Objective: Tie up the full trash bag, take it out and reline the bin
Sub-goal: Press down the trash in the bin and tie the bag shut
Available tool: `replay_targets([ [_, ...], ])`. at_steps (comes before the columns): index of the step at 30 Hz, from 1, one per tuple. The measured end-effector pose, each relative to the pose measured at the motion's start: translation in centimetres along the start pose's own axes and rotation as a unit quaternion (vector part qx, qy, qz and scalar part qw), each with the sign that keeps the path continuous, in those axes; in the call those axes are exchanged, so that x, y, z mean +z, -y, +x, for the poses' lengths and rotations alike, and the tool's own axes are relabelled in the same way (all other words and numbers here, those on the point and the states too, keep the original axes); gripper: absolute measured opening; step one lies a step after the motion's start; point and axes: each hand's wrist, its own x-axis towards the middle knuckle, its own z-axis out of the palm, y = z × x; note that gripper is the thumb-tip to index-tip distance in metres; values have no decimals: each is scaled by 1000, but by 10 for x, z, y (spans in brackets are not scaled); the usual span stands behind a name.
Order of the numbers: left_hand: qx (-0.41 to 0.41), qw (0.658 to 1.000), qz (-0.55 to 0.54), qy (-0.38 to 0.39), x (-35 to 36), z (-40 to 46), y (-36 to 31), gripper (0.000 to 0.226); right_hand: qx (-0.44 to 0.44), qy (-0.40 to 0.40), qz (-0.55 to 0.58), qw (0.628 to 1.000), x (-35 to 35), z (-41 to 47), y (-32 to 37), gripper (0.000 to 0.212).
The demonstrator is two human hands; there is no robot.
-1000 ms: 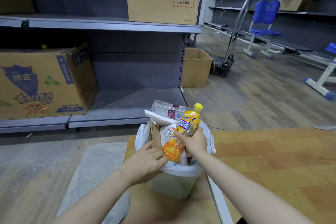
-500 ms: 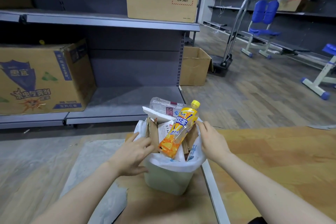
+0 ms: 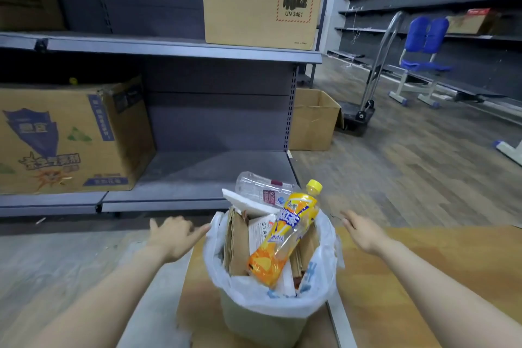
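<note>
Between both open hands—left (image 3: 173,237), right (image 3: 360,232)—stands the full trash bag (image 3: 324,274), neither grip holding it.

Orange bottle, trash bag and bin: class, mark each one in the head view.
orange bottle (image 3: 285,237): head view, on its label.
trash bag (image 3: 271,301): head view, on its folded-over front rim.
bin (image 3: 254,326): head view, on its front wall.

The bin (image 3: 262,322) stands on a wooden board (image 3: 423,263), seemingly floor-level.
</note>
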Motion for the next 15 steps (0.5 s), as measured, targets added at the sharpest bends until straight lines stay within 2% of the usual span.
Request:
replay_targets([
  [2,-46,975,-211,47,14,16,-8,56,20,41,145,988,3,12,12,42],
  [4,-57,934,-346,67,21,26,-17,57,48,74,259,962,7,21,26,40],
  [7,-73,924,-369,66,23,33,-30,53,73,81,282,953,15,35,30,36],
  [11,-61,927,-371,-6,23,40,-35,58,64,51,292,953,10,41,26,17],
  [15,-90,913,-394,-47,20,39,-29,47,38,25,281,959,-2,36,23,10],
])
